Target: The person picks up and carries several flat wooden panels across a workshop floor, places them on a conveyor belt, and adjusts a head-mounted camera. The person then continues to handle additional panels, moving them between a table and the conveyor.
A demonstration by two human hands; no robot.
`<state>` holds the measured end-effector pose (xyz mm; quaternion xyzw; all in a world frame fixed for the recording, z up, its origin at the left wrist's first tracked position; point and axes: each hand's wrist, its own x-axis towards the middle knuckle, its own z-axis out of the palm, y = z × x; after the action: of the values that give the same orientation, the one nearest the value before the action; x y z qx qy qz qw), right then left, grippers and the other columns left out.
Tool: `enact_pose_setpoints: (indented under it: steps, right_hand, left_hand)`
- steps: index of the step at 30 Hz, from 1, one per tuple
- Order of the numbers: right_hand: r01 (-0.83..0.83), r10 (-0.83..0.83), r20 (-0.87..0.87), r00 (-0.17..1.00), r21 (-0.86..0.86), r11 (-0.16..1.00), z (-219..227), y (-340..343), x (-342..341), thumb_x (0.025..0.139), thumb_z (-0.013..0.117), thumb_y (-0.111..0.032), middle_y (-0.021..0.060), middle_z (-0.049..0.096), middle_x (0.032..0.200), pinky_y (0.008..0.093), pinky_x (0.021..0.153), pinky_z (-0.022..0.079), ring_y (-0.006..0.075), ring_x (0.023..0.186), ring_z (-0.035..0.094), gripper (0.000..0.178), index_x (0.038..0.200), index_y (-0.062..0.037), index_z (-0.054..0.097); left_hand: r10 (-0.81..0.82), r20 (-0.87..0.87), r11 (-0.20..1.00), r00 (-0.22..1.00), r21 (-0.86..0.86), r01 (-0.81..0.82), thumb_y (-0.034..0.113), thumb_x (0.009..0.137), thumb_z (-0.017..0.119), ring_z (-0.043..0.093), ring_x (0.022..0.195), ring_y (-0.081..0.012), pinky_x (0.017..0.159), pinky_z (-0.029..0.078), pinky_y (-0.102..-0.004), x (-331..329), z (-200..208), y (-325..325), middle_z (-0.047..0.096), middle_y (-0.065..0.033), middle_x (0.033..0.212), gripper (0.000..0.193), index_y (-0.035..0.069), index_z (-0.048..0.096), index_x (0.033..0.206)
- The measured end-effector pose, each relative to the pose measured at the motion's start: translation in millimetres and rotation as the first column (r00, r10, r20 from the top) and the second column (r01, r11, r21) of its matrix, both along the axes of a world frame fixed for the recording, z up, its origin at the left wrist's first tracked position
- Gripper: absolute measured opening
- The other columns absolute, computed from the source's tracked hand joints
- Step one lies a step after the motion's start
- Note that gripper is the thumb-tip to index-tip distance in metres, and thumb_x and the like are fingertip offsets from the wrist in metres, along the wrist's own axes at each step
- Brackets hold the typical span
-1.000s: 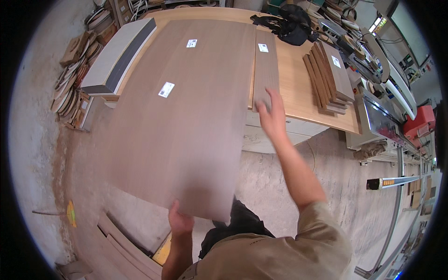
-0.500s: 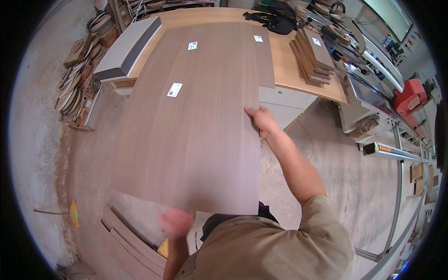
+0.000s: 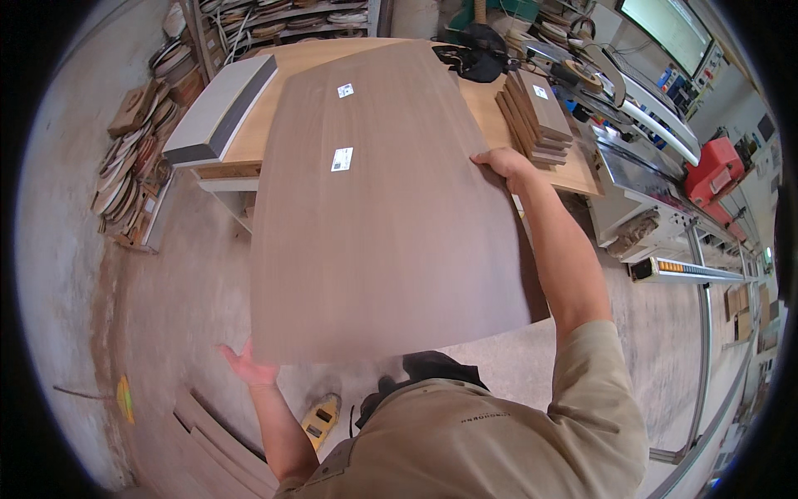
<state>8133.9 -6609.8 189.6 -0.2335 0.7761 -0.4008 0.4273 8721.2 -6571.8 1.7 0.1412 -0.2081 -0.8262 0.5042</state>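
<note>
A large wood-grain panel [image 3: 382,241] with two white labels reaches from the workbench [image 3: 312,56] out over the floor towards my body. My right hand [image 3: 504,165] is closed on its right edge, the thumb lying on the top face. At the panel's near left corner is my left hand [image 3: 252,366], palm up, with its fingers apart. Part of that hand seems to touch the corner or lie just under it; I cannot tell which.
On the bench lie a long white-and-grey box-like piece [image 3: 220,108], stacked brown boards [image 3: 536,116] and a black bundle [image 3: 472,58]. Machinery with a red housing [image 3: 715,170] stands right. Long boards [image 3: 220,445] lie on the floor at lower left, near my yellow shoe [image 3: 320,420].
The panel has turned, its near end swinging right, and now covers the labelled sheet at its right. My right hand stays on the edge; my left has moved left to the near corner.
</note>
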Motion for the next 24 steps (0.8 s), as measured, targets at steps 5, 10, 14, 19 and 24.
enact_pose_setpoints:
  steps: [5, 10, 14, 19, 24]
  right_hand:
    - [0.023, -0.019, -0.290, 0.957, 0.008, 1.000, 19, -13, -2, 0.085, 0.071, -0.033, 0.0183, 0.069, 0.107, 0.0396, 0.083, 0.052, 0.0274, 0.093, 0.068, 0.045, 0.110, 0.0044, 0.068]
    - [-0.032, 0.075, -0.530, 0.845, 0.089, 0.995, 23, 9, -10, 0.083, 0.070, -0.045, 0.0227, 0.067, 0.109, 0.0395, 0.084, 0.050, 0.0318, 0.097, 0.067, 0.062, 0.113, 0.0096, 0.065]
    - [0.059, -0.037, -0.672, 0.739, 0.009, 0.998, 6, 81, -20, 0.082, 0.070, -0.046, 0.0281, 0.067, 0.107, 0.0405, 0.085, 0.050, 0.0349, 0.098, 0.067, 0.067, 0.113, 0.0134, 0.063]
    - [0.067, -0.078, -0.429, 0.900, -0.040, 0.997, 0, 160, -7, 0.084, 0.067, -0.047, 0.0272, 0.065, 0.115, 0.0400, 0.089, 0.049, 0.0329, 0.105, 0.065, 0.069, 0.118, 0.0130, 0.059]
    - [0.170, -0.187, -0.390, 0.902, -0.078, 0.982, 26, 266, 22, 0.087, 0.067, -0.045, 0.0221, 0.067, 0.108, 0.0388, 0.087, 0.048, 0.0291, 0.099, 0.065, 0.062, 0.115, 0.0105, 0.062]
  left_hand:
    - [0.056, 0.346, 0.991, 0.937, 0.093, -0.093, 0.046, 0.094, 0.052, 0.049, 0.127, -0.0290, 0.106, 0.038, -0.0398, 4, -86, -72, 0.049, -0.0194, 0.140, 0.069, -0.003, 0.041, 0.141]
    - [0.054, 0.699, 0.986, 0.713, -0.150, 0.071, 0.024, 0.088, 0.064, 0.054, 0.120, -0.0264, 0.102, 0.042, -0.0371, -28, -47, -80, 0.055, -0.0164, 0.133, 0.061, -0.004, 0.044, 0.138]
    - [0.040, 0.585, 0.992, 0.810, -0.119, 0.037, 0.016, 0.082, 0.064, 0.053, 0.122, -0.0274, 0.106, 0.039, -0.0375, -65, 5, 0, 0.054, -0.0161, 0.134, 0.067, -0.005, 0.039, 0.141]
    - [0.071, 0.584, 0.994, 0.809, -0.109, -0.008, 0.012, 0.079, 0.064, 0.053, 0.123, -0.0283, 0.106, 0.038, -0.0379, -28, 20, 51, 0.054, -0.0166, 0.134, 0.072, -0.006, 0.036, 0.143]
    - [0.042, 0.582, 0.967, 0.812, -0.228, 0.113, 0.015, 0.079, 0.067, 0.053, 0.122, -0.0282, 0.106, 0.038, -0.0378, -25, 61, 103, 0.054, -0.0162, 0.133, 0.073, -0.006, 0.036, 0.142]
